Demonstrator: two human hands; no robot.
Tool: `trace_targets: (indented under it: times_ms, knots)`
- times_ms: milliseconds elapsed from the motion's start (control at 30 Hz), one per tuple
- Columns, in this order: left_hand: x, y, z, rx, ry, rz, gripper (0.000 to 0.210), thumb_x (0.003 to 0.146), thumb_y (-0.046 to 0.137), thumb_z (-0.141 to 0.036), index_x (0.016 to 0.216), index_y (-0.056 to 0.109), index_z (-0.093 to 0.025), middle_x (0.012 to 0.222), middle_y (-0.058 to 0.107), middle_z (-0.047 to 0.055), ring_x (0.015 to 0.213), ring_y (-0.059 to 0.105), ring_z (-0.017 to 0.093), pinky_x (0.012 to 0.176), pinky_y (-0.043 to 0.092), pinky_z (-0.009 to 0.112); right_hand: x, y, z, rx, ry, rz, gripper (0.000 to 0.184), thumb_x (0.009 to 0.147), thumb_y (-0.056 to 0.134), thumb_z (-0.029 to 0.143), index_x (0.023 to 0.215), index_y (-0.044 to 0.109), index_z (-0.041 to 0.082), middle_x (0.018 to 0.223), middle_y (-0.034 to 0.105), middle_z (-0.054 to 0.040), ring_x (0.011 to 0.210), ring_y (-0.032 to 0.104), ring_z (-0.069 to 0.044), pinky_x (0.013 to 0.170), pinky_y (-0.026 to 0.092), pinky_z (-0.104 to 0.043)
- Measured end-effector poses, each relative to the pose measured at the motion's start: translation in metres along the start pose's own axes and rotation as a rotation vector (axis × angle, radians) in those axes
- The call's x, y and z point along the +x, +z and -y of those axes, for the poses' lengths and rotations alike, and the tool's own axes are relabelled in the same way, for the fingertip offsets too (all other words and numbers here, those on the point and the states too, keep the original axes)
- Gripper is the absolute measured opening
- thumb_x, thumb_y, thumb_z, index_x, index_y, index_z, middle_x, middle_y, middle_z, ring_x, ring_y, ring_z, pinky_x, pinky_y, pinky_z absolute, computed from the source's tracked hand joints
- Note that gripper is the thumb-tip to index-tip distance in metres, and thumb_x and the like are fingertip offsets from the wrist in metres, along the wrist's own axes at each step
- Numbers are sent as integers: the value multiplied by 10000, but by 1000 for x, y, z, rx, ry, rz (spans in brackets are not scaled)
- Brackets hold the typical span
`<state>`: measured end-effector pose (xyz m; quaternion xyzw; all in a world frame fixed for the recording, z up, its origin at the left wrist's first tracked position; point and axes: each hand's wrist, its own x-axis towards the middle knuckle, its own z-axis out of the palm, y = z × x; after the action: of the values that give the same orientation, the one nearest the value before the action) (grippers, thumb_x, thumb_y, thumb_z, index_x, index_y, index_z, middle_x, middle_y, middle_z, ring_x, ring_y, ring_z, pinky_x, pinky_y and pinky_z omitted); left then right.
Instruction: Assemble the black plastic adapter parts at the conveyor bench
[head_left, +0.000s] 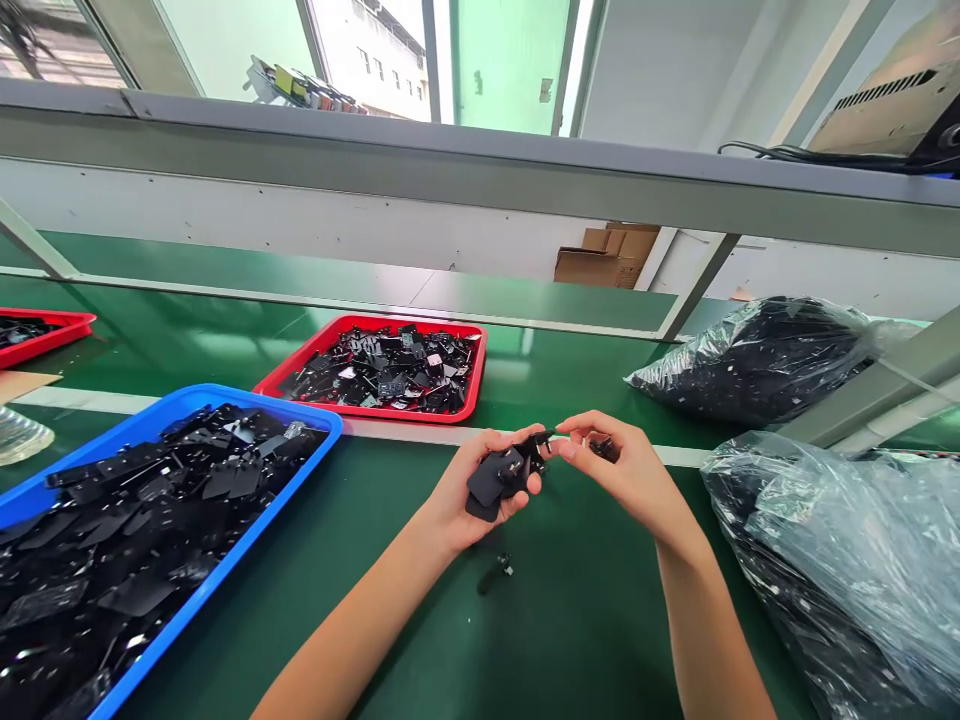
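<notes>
Several small black plastic parts [491, 482] lie in my left hand [459, 495], with the fingers curled round them. My right hand [626, 475] pinches a small dark piece at thumb and fingertip, touching the end of the parts in the left hand. More dark pieces [604, 449] are tucked in the right palm under its curled fingers. Both hands are above the green table [420, 620]. Below them a small black part [495, 574] with a shiny metal end lies on the table. The exact shape of the pinched piece is too small to make out.
At the left stands a blue tray [225, 590] heaped with black plastic parts. Behind it is a red tray [471, 400] of similar pieces, and another red tray [79, 322] sits far left. Clear plastic bags [847, 560] of black parts lie at the right, under a shelf frame [480, 180].
</notes>
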<state>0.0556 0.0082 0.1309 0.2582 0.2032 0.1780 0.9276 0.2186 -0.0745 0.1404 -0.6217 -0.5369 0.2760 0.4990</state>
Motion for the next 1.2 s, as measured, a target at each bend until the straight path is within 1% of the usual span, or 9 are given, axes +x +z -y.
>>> trace_targets:
  times_ms: [100, 200, 433, 600, 700, 833, 967, 1067, 1200]
  knots:
    - [-1, 2, 1, 79, -70, 90, 419, 755, 443, -237, 1130, 586, -115, 724, 622, 87, 548, 603, 134, 410, 472, 167, -2, 0, 2, 4, -63, 71, 243, 765, 631, 342, 984, 641, 237, 799, 534, -4, 632, 465, -119, 553, 359, -251]
    - [-1, 1, 2, 124, -92, 175, 453, 741, 437, -238, 1150, 582, -111, 686, 617, 77, 533, 613, 148, 389, 454, 172, -5, 2, 4, -57, -131, 45, 158, 774, 632, 312, 914, 681, 258, 823, 524, -14, 630, 451, -119, 545, 361, -255]
    - [-2, 2, 2, 163, -74, 207, 507, 724, 459, -224, 1220, 532, -149, 1069, 630, 134, 547, 614, 133, 378, 431, 183, -2, 5, -2, 15, -126, -64, 133, 802, 606, 337, 793, 711, 256, 817, 494, -24, 700, 502, -149, 594, 408, -288]
    - [-7, 4, -1, 285, -12, 226, 471, 743, 485, -245, 1209, 518, -186, 1211, 572, 147, 562, 618, 134, 412, 442, 201, 4, 4, -10, 299, -39, -191, 203, 784, 622, 365, 663, 662, 208, 703, 538, -14, 637, 459, -135, 521, 330, -257]
    - [-9, 5, -1, 336, 13, 211, 445, 742, 505, -247, 1184, 526, -201, 1149, 600, 122, 552, 611, 128, 413, 441, 201, 6, 5, -13, 425, 68, -205, 229, 766, 630, 397, 673, 667, 191, 675, 555, -14, 551, 391, -108, 468, 274, -244]
    - [-5, 5, 3, 383, 14, 191, 346, 730, 522, -240, 1067, 578, -182, 911, 611, 65, 521, 599, 129, 392, 429, 197, 4, 10, -11, 457, 72, -234, 212, 754, 645, 392, 682, 670, 194, 656, 551, -6, 538, 382, -99, 465, 276, -240]
    - [1, 0, 9, 420, -23, 252, 256, 731, 540, -236, 967, 602, -158, 820, 559, 42, 495, 589, 120, 363, 410, 177, 1, 12, -8, 447, -57, -166, 184, 794, 611, 366, 729, 699, 217, 658, 510, -2, 572, 400, -108, 492, 311, -245]
    - [3, -4, 10, 255, -119, 359, 276, 738, 548, -304, 952, 617, -143, 772, 531, 36, 455, 557, 105, 305, 356, 160, 0, 11, -7, 382, -237, -109, 148, 820, 589, 312, 797, 722, 250, 708, 531, -13, 619, 451, -128, 553, 365, -275]
    - [1, -7, 9, 114, -165, 429, 337, 741, 597, -368, 985, 625, -137, 752, 518, 29, 425, 530, 86, 264, 300, 145, -1, 4, -6, 232, -386, -119, 162, 835, 574, 231, 865, 719, 296, 726, 541, -15, 660, 491, -140, 579, 385, -290]
